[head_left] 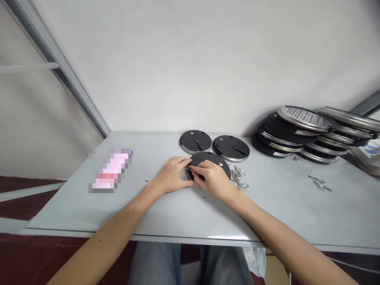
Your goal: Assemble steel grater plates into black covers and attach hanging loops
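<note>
A black round disc [224, 163] with a silvery rim lies flat on the table in front of me. My left hand [173, 174] is curved round its left edge, fingertips on the far side and thumb at the near side. Over the disc, my right hand [214, 178] is closed, thumb and fingers pinching a small metal piece [190, 168] at the disc's left edge; its exact kind is hard to make out. Just right of the disc lies a heap of small bent-metal clips [238, 178]. Behind it rest two similar black discs, one at left [194, 139] and another at right [233, 147].
Leaning stacks of black and silvery discs stand at the back right, one topped by a perforated metal plate [304, 118]. Loose metal clips [320, 184] lie nearer me. A pixelated pink object [111, 170] is on the left of the grey table [166, 221]. A wall closes off the back.
</note>
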A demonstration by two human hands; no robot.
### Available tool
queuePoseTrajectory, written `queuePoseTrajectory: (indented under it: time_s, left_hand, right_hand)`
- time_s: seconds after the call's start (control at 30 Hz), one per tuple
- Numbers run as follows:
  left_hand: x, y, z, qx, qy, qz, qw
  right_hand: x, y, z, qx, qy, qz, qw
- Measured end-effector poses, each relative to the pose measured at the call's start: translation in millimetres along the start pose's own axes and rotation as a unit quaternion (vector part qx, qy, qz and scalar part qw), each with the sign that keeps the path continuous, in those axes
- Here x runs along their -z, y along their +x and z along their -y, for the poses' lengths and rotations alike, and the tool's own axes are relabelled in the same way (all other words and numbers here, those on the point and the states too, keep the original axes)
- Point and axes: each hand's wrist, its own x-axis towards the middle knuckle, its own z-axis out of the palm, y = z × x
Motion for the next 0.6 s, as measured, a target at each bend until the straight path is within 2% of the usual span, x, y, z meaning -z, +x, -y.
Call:
queuePoseTrajectory:
  time_s: [0.27, 0.47, 0.6]
  left_hand:
    - [-2.0, 0, -1, 0.001, 0.021, -0.003, 1.000]
    - [10.6, -3, 6, -0.048, -0.004, 0.017, 0.999]
    - [11.8, -1, 15, -0.097, -0.001, -0.026, 0.995]
  right_hand:
    - [0, -1, 6, -0.018, -0.044, 0.005, 0.999]
    - [2, -3, 4, -0.008, -0.074, 0.017, 0.997]
    - [3, -5, 5, -0.004, -0.099, 0.013, 0.995]
